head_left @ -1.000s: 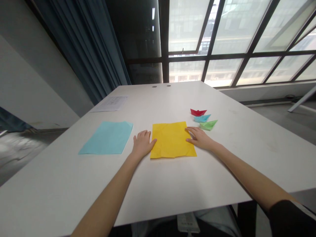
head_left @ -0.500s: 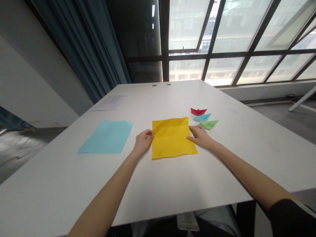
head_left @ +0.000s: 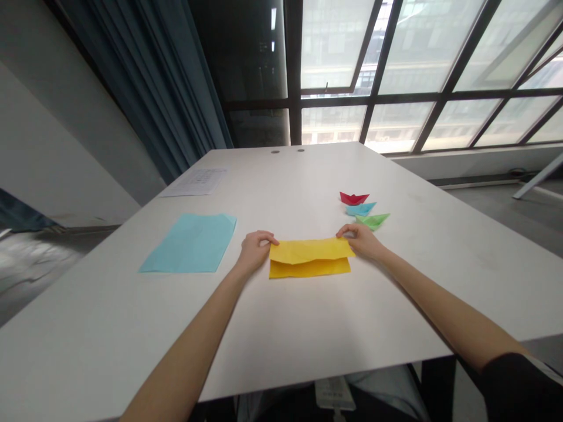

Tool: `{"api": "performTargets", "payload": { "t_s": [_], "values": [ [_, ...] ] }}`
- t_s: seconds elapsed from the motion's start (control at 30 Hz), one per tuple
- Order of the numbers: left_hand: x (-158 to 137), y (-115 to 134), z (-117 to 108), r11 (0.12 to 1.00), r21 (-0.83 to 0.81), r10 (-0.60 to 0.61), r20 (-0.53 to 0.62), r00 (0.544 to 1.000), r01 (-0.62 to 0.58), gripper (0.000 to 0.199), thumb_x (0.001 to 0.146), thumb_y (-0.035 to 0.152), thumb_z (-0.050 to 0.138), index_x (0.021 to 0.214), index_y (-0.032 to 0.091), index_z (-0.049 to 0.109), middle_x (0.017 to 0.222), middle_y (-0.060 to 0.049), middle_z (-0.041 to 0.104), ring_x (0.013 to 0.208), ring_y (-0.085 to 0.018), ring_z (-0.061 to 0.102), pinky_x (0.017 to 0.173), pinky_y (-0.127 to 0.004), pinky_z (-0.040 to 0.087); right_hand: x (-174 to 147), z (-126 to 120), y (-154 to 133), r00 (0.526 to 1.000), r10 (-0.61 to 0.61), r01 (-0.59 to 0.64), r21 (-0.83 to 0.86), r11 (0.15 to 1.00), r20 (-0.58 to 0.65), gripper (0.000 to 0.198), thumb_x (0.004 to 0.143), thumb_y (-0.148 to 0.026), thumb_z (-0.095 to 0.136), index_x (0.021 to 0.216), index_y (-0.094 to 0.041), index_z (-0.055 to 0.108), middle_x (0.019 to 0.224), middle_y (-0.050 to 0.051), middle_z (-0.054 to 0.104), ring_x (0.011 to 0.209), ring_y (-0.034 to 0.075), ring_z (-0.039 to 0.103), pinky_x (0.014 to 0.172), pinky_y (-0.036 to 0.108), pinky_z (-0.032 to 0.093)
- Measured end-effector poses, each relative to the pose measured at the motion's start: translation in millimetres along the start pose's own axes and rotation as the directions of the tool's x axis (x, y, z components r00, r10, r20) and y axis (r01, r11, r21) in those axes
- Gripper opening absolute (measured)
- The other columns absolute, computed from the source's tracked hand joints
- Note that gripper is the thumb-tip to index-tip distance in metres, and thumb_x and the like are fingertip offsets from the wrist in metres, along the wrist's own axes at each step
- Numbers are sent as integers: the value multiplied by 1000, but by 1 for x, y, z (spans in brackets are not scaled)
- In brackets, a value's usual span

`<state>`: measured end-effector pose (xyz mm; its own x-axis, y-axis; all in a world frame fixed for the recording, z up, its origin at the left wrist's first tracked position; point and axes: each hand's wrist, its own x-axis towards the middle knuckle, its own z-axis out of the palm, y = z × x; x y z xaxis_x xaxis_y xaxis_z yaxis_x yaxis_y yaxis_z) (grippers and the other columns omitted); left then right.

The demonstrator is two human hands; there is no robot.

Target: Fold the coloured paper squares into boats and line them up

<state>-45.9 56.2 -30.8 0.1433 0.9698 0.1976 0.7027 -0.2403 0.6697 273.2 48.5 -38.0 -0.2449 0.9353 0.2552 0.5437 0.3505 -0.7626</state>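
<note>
A yellow sheet of paper lies on the white table, doubled over toward me, its upper layer raised a little above the lower one. My left hand pinches its far left corner between thumb and finger. At the far right corner, my right hand grips the same paper with bent fingers. Just beyond the right hand lie a green paper boat, a light blue paper boat and a red paper boat.
A stack or sheet of light blue paper rests left of my left hand. Farther back on the left is a white printed sheet. The white table has its near edge by my lap, where a badge hangs.
The yellow paper was spread nearly flat; its far half has now been folded over toward me. Both hands hold the fold's ends. The boats and light blue paper stayed put.
</note>
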Motion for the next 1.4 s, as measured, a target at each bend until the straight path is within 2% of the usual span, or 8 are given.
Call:
{"api": "performTargets", "payload": {
  "t_s": [0.23,0.3,0.47,0.57,0.77,0.87,1.03,1.4],
  "values": [
    [-4,11,-3,969,244,36,-4,999,-34,33,73,16,41,69,27,71,104,0,63,108,-24,45,97,-45,31,0,-4,-9,973,-219,230,-293,928,70,30,71,-8,41,76,-20,67,90,5,68,89,20,59,86,39,41],
    [-10,25,-5,944,308,128,-5,992,-121,29,76,19,43,73,26,70,102,-1,63,108,-25,44,96,-48,30,1,-4,-16,962,-267,269,-341,901,55,31,71,-7,40,77,-20,68,91,5,68,90,21,58,86,39,41],
    [-27,61,0,824,315,407,249,879,-471,27,83,24,41,96,20,64,103,-6,62,98,-21,51,88,-39,38,-3,0,-46,933,-323,361,-389,848,160,30,74,-9,42,85,-21,67,90,4,68,88,20,57,82,36,41],
    [-32,70,6,775,330,412,384,826,-539,25,82,18,41,96,19,62,98,-7,63,90,-20,54,81,-35,42,-8,11,-64,921,-302,383,-428,819,246,28,77,-11,43,91,-21,65,92,5,67,89,20,58,80,36,40],
    [-34,69,13,772,410,346,369,863,-485,26,86,31,38,89,18,60,93,-10,61,91,-22,55,80,-36,43,-18,38,-67,900,-250,404,-468,786,357,33,85,-22,41,113,-21,57,117,9,58,105,22,52,89,39,40],
    [-35,63,22,780,394,354,363,862,-487,34,86,37,40,108,15,54,116,-13,56,110,-25,48,93,-40,37,-21,45,-60,919,-196,354,-498,791,342,40,89,-28,34,127,-19,47,131,10,48,118,25,43,97,45,34],
    [-37,51,32,827,393,220,430,876,-401,55,90,44,24,137,17,26,146,-11,25,134,-27,20,105,-53,17,-24,49,-58,910,-60,282,-506,815,411,56,91,-46,27,141,-20,23,145,10,26,133,28,23,105,55,17],
    [-36,39,1,839,480,-6,476,880,-254,80,78,69,22,142,20,13,148,-11,8,136,-31,10,101,-62,11,-27,29,-52,882,85,190,-515,836,464,75,83,-64,26,142,-20,14,147,12,14,134,32,15,104,61,9]
  ]
}}
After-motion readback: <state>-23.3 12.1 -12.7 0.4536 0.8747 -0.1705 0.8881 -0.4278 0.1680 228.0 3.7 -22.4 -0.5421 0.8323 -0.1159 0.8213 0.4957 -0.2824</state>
